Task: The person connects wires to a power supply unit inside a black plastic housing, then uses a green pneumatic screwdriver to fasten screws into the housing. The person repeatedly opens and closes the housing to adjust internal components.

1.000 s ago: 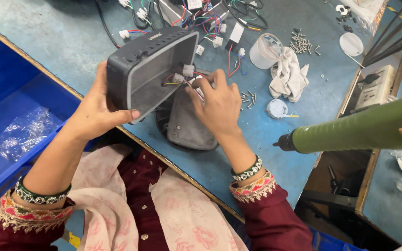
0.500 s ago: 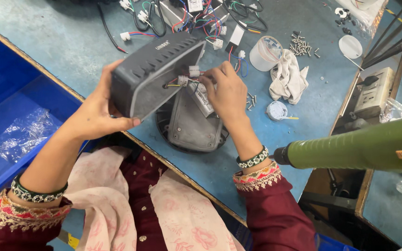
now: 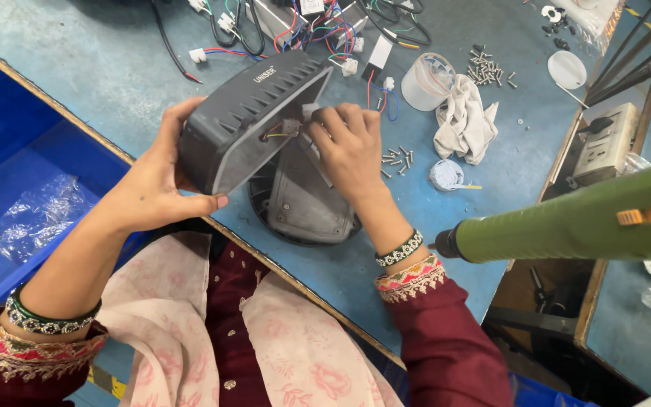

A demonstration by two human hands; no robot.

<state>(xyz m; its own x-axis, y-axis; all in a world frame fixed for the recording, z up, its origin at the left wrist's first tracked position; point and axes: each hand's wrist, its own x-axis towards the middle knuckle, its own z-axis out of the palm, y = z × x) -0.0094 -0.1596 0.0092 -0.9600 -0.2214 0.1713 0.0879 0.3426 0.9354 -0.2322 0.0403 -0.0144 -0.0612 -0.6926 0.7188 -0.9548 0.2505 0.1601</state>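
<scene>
Step in hand, by the look of it: fitting the wiring between the two halves of a dark grey ribbed housing. Left hand holds the housing tilted above the surface, fingers wrapped closed round its lower end. Right hand sits at the open side, fingers curled narrow on the small connector and wires. The base plate lies flat beneath. Next move likely needs a fine pinch to seat the connector without straining the wires.

An assembly workshop: loose screws, wiring, hanging electric screwdriver.
</scene>
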